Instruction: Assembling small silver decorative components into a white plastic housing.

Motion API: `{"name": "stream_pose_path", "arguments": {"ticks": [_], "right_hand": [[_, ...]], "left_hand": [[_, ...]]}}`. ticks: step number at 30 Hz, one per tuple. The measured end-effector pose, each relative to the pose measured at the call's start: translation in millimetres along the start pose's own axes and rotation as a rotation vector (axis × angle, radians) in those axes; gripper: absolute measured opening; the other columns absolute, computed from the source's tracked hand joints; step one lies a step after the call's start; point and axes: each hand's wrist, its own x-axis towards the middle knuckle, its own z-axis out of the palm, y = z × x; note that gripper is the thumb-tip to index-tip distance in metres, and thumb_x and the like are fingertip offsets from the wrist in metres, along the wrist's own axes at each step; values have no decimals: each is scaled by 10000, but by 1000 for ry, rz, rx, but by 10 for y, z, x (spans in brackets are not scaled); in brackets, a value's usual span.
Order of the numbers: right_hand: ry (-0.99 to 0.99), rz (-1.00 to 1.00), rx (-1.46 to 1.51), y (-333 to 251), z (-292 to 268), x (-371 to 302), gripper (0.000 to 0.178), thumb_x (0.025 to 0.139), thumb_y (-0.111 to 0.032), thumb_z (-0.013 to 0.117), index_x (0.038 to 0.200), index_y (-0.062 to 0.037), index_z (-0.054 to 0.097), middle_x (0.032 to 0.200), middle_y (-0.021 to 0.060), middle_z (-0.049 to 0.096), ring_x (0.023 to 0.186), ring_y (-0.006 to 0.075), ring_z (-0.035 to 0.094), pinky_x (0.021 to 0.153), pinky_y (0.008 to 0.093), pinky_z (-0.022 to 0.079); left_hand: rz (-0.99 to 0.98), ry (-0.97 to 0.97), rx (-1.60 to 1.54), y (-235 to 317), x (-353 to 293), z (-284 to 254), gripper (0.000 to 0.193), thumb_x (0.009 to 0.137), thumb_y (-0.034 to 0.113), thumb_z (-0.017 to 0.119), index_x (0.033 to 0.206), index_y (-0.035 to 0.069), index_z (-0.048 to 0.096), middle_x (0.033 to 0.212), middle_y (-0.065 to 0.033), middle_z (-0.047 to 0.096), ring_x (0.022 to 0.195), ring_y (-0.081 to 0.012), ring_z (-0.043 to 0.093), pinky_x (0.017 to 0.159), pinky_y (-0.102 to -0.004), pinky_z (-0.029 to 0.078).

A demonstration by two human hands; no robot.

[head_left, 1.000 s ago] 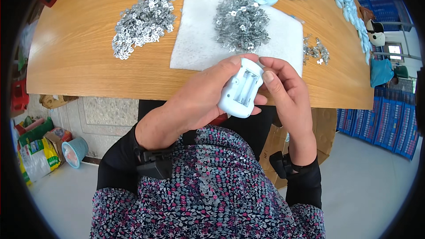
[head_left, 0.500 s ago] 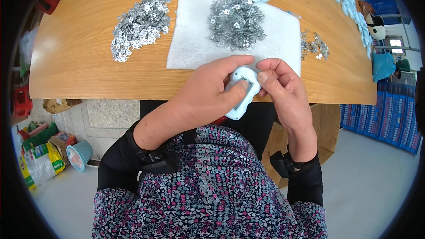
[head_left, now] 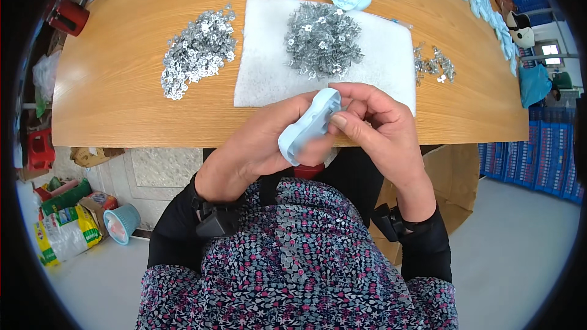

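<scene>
casing [head_left: 304, 128]: pale blue | mat [head_left: 263, 55]: white | garment [head_left: 296, 256]: dark, multicoloured floral

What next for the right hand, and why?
Probably a light inward press at the upper end of the light-blue casing: the right hand's thumb is there, and the left hand holds the casing with its recessed side facing right. Whether the right fingertips pinch a part is unclear.

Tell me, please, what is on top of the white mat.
On the white mat lies a heap of small silvery metal parts. The mat's surface beneath that heap is covered, and the left hand, right hand and light-blue plastic piece hide part of its near edge.
</scene>
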Motion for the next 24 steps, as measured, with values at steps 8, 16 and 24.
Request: {"name": "stream_pose_path", "arguments": {"ticks": [8,16,24], "right_hand": [[1,52,-50,23,-120,27,231,907,-85,685,1103,36,699,950,86,728,900,145,661,823,280,514],[22,34,47,120,-91,-12,229,898,-136,695,1045,37,715,1016,98,705,950,151,635,830,290,495],[-22,43,2,116,-149,-74,234,907,-152,683,1033,43,712,1009,101,698,916,162,625,816,296,495]], "left_hand": [[-67,-75,-88,-61,26,-17,335,1078,299,330,1191,36,504,997,-69,556,650,-98,484,496,-221,369],[-77,-165,-268,-170,57,-135,448,1091,331,289,1508,178,344,1075,-170,571,661,-126,523,486,-221,403],[-142,-122,-321,-218,92,-82,475,1093,272,300,1565,235,262,1076,-222,541,608,-141,526,449,-214,416]]}}
